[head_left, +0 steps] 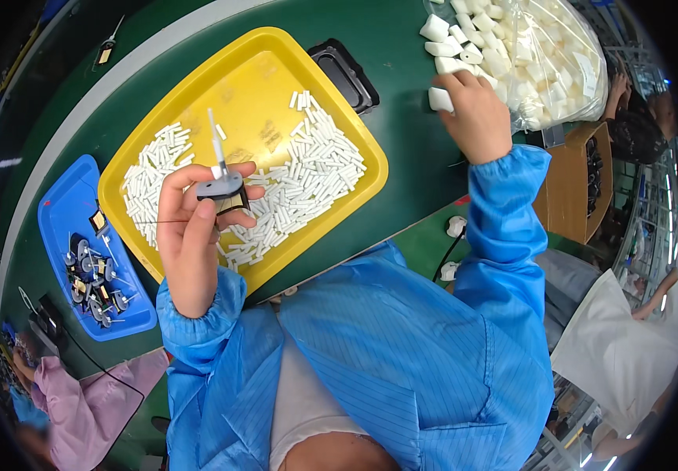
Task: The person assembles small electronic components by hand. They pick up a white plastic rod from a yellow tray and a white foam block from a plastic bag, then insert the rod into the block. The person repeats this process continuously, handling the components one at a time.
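My left hand (191,259) is closed around a small grey-and-black part (221,185) with an oval grey plate and a thin white shaft pointing up. It holds the part above the near left side of a yellow tray (248,51). Many short white tubes (323,157) lie in that tray in two heaps. On the far right, my right hand (476,118) pinches a chunky white foam-like block (440,100) between thumb and fingers. Just beyond it, similar white blocks (472,35) spill from a clear plastic bag (562,71).
A blue tray (80,177) at the left holds several similar shafted parts (91,275). One more such part (105,51) lies at the far left. A black tray (347,74) sits behind the yellow one. At the right is a cardboard box (570,180). Other people are at both sides.
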Motion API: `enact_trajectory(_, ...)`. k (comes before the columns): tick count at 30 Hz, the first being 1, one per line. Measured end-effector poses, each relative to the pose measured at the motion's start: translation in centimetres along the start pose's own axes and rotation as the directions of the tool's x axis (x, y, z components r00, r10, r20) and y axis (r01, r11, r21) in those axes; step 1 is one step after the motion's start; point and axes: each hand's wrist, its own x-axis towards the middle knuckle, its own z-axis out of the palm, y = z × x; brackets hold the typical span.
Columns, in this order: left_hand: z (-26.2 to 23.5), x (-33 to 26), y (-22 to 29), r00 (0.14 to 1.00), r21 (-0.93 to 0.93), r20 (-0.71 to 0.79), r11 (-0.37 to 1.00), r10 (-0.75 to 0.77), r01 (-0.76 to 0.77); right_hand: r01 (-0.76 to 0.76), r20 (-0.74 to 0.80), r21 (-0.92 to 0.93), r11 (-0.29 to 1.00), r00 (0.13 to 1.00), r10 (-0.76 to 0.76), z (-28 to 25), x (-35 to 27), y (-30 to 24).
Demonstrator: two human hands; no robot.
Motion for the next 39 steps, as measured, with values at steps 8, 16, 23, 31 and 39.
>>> enact_trajectory(8,-0.3,-0.3,-0.5,0.998,0.091,0.060,0.996,-0.008,0.003,-0.126,0.043,0.150,0.981,0.992,0.121,3.2,-0.2,2.4)
enact_trajectory(16,-0.3,-1.2,-0.4,0.984,-0.006,-0.053,0.986,0.167,-0.168,0.122,-0.101,0.982,0.146,0.984,-0.144,-5.2,2.5,-10.5)
enact_trajectory(23,-0.5,-2.1,1.1,0.941,0.097,-0.233,0.969,0.246,-0.229,-0.085,0.035,0.939,-0.332,0.988,-0.152,-2.4,2.3,-17.8)
enact_trajectory(31,-1.2,-1.0,0.7,0.938,0.377,-0.154,0.896,0.309,-0.234,0.074,-0.116,0.984,-0.161,0.956,-0.269,-2.6,3.0,-18.2)
enact_trajectory(39,-0.4,-0.3,0.8,0.969,0.369,-0.040,0.904,0.246,-0.214,0.211,-0.196,0.977,0.026,0.941,-0.277,-2.3,3.5,-17.3)
